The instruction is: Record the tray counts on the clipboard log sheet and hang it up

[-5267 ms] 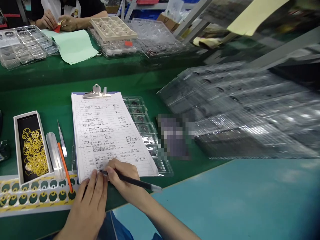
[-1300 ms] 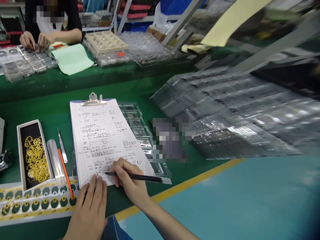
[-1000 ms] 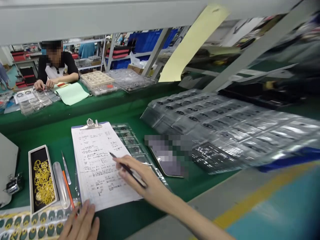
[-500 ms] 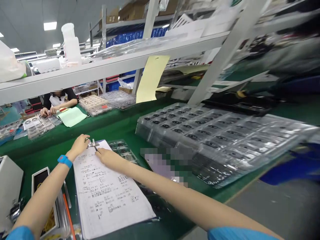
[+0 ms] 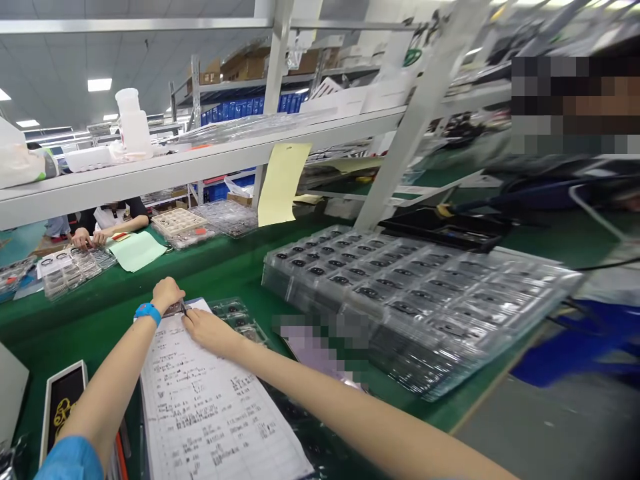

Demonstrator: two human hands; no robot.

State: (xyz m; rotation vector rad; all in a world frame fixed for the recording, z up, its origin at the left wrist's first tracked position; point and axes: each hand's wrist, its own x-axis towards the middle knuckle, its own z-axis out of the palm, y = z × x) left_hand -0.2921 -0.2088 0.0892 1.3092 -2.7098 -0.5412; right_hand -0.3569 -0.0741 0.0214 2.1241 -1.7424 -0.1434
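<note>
A clipboard with handwritten white sheets [image 5: 210, 407] lies lengthwise in front of me on the green table. At its far end, my left hand [image 5: 167, 293], with a blue band on the wrist, is closed around the metal clip [image 5: 174, 309]. My right hand [image 5: 210, 330] rests at the top of the paper just beside it. A slim dark pen [image 5: 183, 308] sticks out from its pinched fingertips, close to the clip. The fingers' undersides are hidden. Partly beneath the clipboard's right side is a clear tray with dark parts [image 5: 235, 311].
Stacked clear trays [image 5: 400, 293] with small dark parts stand at right. A phone-like lilac object [image 5: 315, 350] lies before them. At left is a white-framed box [image 5: 53, 407]. A shelf beam [image 5: 200, 160] with a hanging yellow sheet [image 5: 283, 183] crosses ahead; a co-worker's hands [image 5: 93, 238] show beyond.
The view has tilted up and shifted slightly right, so things sit lower and further left. My left hand has curled more tightly over the clip; my right hand stays beside it.
</note>
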